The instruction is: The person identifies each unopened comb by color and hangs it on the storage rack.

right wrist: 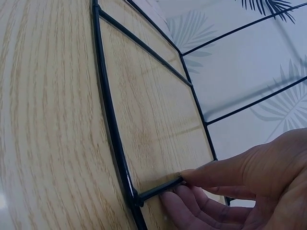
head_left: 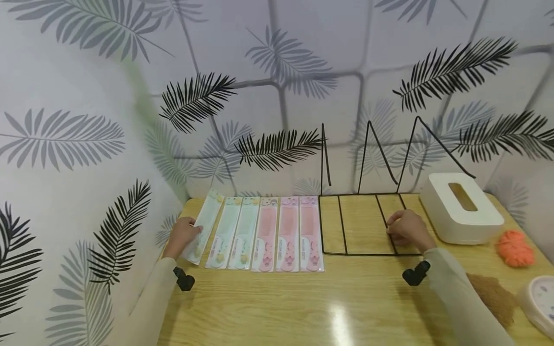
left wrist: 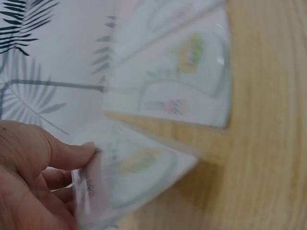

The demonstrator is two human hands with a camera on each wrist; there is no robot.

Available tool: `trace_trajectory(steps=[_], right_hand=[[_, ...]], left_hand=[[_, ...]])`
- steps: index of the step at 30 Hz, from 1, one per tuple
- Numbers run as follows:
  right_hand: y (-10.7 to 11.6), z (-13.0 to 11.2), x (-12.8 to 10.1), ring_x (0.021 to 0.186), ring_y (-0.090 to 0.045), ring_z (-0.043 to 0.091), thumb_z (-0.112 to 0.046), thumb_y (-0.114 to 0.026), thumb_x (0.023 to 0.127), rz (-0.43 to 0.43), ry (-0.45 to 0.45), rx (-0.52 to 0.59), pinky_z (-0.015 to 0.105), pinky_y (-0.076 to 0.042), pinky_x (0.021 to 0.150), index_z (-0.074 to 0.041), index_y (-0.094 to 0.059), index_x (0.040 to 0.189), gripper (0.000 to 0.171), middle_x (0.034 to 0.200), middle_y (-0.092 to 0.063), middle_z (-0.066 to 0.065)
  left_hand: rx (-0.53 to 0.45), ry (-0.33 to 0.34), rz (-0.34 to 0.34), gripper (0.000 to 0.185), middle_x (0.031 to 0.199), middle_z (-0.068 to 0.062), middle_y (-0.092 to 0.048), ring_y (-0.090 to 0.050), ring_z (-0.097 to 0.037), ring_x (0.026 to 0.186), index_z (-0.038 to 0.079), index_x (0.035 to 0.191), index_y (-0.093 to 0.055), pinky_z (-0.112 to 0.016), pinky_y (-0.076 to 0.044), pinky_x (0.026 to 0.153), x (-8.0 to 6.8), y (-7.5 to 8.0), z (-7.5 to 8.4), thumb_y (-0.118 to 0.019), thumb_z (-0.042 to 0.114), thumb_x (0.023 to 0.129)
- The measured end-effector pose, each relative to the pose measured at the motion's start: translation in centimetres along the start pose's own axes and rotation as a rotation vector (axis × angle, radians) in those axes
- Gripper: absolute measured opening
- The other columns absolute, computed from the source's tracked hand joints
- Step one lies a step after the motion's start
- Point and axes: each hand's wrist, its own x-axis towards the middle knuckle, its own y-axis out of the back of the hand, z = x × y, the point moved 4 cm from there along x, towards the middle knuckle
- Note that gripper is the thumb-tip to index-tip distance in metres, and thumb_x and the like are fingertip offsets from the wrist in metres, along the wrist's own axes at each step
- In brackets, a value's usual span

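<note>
At the left end of a row of packaged combs, my left hand [head_left: 182,236] grips a pale green comb in a clear sleeve [head_left: 208,218]. In the left wrist view the thumb lies on the face of this pack [left wrist: 139,167], which is tilted off the table. Beside it lie two more green packaged combs [head_left: 223,230] and three pink packaged combs [head_left: 287,230]. My right hand [head_left: 409,228] pinches a crossbar of a black wire rack [head_left: 340,216]. The right wrist view shows thumb and fingers on that crossbar [right wrist: 160,189].
A white tissue box [head_left: 459,211] stands to the right of the rack. Near the right edge lie a coral bath puff [head_left: 515,248], a brown fuzzy thing [head_left: 493,298] and part of a pale round object [head_left: 541,302]. A leaf-patterned wall rises behind the wooden table [head_left: 268,307].
</note>
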Motion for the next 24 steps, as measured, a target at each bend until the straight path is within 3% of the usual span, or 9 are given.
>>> trace_trajectory(steps=[4, 7, 9, 13, 16, 24], right_hand=[[0.0, -0.2, 0.0, 0.065, -0.069, 0.016, -0.001, -0.074, 0.087, -0.002, -0.005, 0.011, 0.036, -0.063, 0.058, 0.012, -0.065, 0.111, 0.028, 0.077, -0.071, 0.01], [0.0, -0.3, -0.1, 0.066, -0.068, 0.017, 0.0, -0.074, 0.088, -0.003, -0.01, 0.01, 0.036, -0.063, 0.058, 0.012, -0.065, 0.111, 0.027, 0.079, -0.071, 0.01], [0.1, -0.3, -0.2, 0.067, -0.067, 0.017, 0.0, -0.074, 0.088, -0.002, -0.007, 0.006, 0.036, -0.063, 0.058, 0.012, -0.065, 0.11, 0.027, 0.08, -0.07, 0.011], [0.1, -0.4, -0.2, 0.068, -0.067, 0.018, 0.001, -0.072, 0.089, -0.012, 0.003, -0.008, 0.036, -0.063, 0.059, 0.013, -0.065, 0.111, 0.026, 0.082, -0.07, 0.013], [0.0, -0.4, -0.2, 0.068, -0.067, 0.018, 0.002, -0.07, 0.09, -0.025, 0.009, -0.023, 0.037, -0.063, 0.059, 0.014, -0.065, 0.11, 0.024, 0.083, -0.07, 0.014], [0.3, -0.2, 0.2, 0.07, -0.065, 0.019, 0.003, -0.069, 0.091, -0.055, 0.0, -0.004, 0.036, -0.062, 0.06, 0.014, -0.064, 0.109, 0.022, 0.085, -0.068, 0.012]], left_hand=[[-0.076, -0.05, 0.033, 0.036, 0.118, -0.035, -0.063, -0.062, -0.044, 0.101, -0.017, 0.124, -0.059, -0.054, -0.053, 0.086, -1.0, 1.8, 2.3, -0.057, 0.013, 0.105], [-0.222, -0.067, 0.026, 0.043, 0.129, -0.035, -0.06, -0.062, -0.043, 0.11, -0.016, 0.138, -0.051, -0.045, -0.056, 0.084, -2.2, 3.0, 4.2, -0.058, 0.013, 0.106], [-0.35, -0.089, 0.007, 0.047, 0.135, -0.035, -0.058, -0.065, -0.036, 0.11, -0.013, 0.144, -0.045, -0.036, -0.059, 0.081, -3.0, 3.2, 5.5, -0.059, 0.012, 0.106], [-0.554, -0.155, -0.043, 0.046, 0.138, -0.032, -0.06, -0.07, -0.014, 0.096, -0.007, 0.145, -0.042, -0.026, -0.061, 0.077, -4.0, 3.1, 7.7, -0.061, 0.011, 0.107], [-0.615, -0.201, -0.071, 0.044, 0.138, -0.031, -0.06, -0.068, -0.005, 0.091, -0.005, 0.143, -0.043, -0.027, -0.061, 0.08, -4.5, 2.8, 9.1, -0.06, 0.014, 0.108], [-0.701, -0.282, -0.123, 0.037, 0.138, -0.028, -0.062, -0.069, -0.007, 0.096, -0.004, 0.139, -0.047, -0.025, -0.061, 0.081, -5.8, 1.7, 12.1, -0.058, 0.014, 0.108]])
